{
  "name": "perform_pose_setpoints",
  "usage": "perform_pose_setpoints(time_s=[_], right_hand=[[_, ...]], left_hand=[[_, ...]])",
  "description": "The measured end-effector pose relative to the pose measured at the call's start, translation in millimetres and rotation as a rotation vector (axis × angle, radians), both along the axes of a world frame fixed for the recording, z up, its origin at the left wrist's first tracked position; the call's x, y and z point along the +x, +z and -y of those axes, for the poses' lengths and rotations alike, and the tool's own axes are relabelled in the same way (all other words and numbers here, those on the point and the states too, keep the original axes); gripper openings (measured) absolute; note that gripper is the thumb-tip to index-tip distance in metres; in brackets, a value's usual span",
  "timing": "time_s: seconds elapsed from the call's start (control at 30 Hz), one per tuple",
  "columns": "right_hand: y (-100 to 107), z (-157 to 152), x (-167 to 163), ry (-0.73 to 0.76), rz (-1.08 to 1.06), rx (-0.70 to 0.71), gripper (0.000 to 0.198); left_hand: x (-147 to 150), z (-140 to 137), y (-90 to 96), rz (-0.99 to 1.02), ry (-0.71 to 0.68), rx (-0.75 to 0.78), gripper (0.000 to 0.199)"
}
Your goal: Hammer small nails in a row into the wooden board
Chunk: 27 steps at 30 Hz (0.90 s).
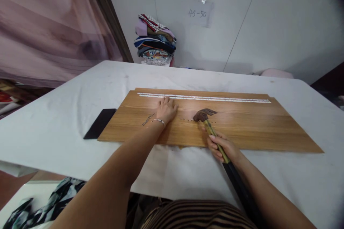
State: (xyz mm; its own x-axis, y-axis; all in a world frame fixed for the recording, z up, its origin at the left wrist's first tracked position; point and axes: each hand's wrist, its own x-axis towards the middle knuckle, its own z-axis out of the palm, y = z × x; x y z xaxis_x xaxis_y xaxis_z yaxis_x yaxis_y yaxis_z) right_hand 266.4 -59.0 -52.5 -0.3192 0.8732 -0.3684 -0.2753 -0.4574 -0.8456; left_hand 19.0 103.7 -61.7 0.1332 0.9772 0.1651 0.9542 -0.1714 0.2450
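Note:
A claw hammer [212, 128] with a rusty head is gripped partway along its handle by my right hand [221, 146]. Its head is over the middle of a wood-grain board [258, 128]; whether it touches the surface I cannot tell. My left hand [166, 110] lies on the board with its fingers stretched toward a white measuring tape [215, 98] that runs along the far side. Beside my left wrist lie a few loose nails [148, 118]. Small nail heads [185, 119] show in a row between my left hand and the hammer head.
The board rests on a table with a white cover [61, 121]. A flat black object [100, 123] sits at the board's left end. Behind the table, folded cloths [156, 41] are stacked against the wall. A pink curtain [53, 25] hangs at the left.

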Motion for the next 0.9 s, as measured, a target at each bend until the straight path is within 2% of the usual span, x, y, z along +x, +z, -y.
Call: perform_pose_setpoints(time_s=[0.53, 0.73, 0.9], right_hand=[[-0.6, -1.8, -0.5, 0.016, 0.014, -0.009, 0.063], [-2.8, -3.4, -2.2, 0.012, 0.021, 0.0, 0.059], [1.8, -4.7, -3.6, 0.004, 0.029, -0.004, 0.064]], left_hand=[[1.0, 2.7, 0.9, -0.039, 0.0, 0.013, 0.029], [0.9, 2.1, 1.2, -0.035, -0.025, -0.009, 0.029], [1.0, 2.2, 1.3, -0.045, -0.031, -0.038, 0.032]])
